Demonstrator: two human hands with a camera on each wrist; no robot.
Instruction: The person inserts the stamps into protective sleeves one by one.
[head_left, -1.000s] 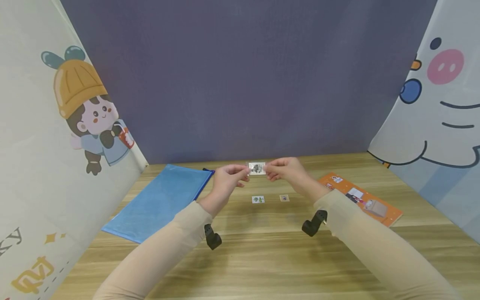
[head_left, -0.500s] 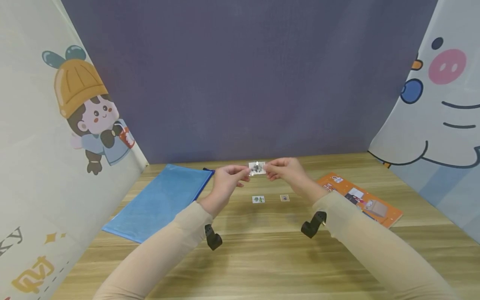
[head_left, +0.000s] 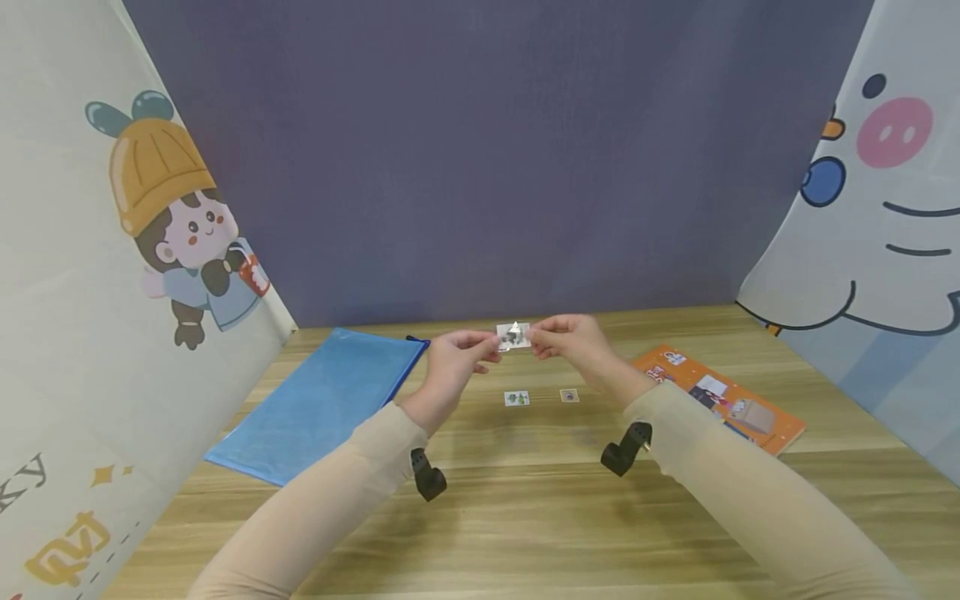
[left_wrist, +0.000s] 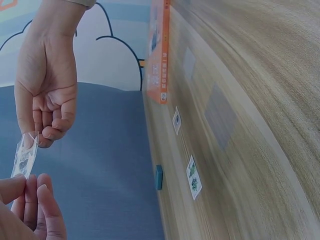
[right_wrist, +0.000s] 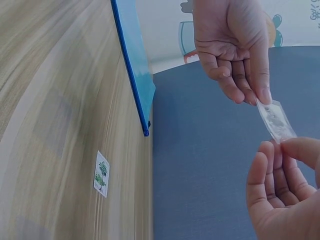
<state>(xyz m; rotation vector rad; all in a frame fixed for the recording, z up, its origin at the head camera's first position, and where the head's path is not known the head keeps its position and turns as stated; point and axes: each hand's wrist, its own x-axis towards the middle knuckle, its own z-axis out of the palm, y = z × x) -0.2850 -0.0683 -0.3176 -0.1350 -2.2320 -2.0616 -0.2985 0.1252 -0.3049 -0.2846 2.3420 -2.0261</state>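
Both hands hold up a small stamp in a clear plastic sleeve (head_left: 513,336), above the far part of the table. The left hand (head_left: 454,363) pinches its left end between thumb and fingers. At the opposite end, the right hand (head_left: 576,343) pinches the sleeve the same way. Glare on the plastic covers part of the dark print. In the right wrist view the sleeve (right_wrist: 276,120) appears slanted between the fingertips. Below the hands, a stamp with green trees (head_left: 517,399) lies flat on the table, and a smaller tan-bordered stamp (head_left: 569,396) lies to its right.
A blue zip pouch (head_left: 322,400) lies on the left of the wooden table (head_left: 495,517). On the right an orange booklet (head_left: 738,408) is partly covered by the right forearm. The left wrist view shows a small teal block (left_wrist: 159,177) near the far edge, before a dark curtain (head_left: 480,167).
The sleeve has tilted slightly, and a bright glare now shows on its plastic. Both hands keep their pinch and have hardly moved. The stamps on the table stay put.
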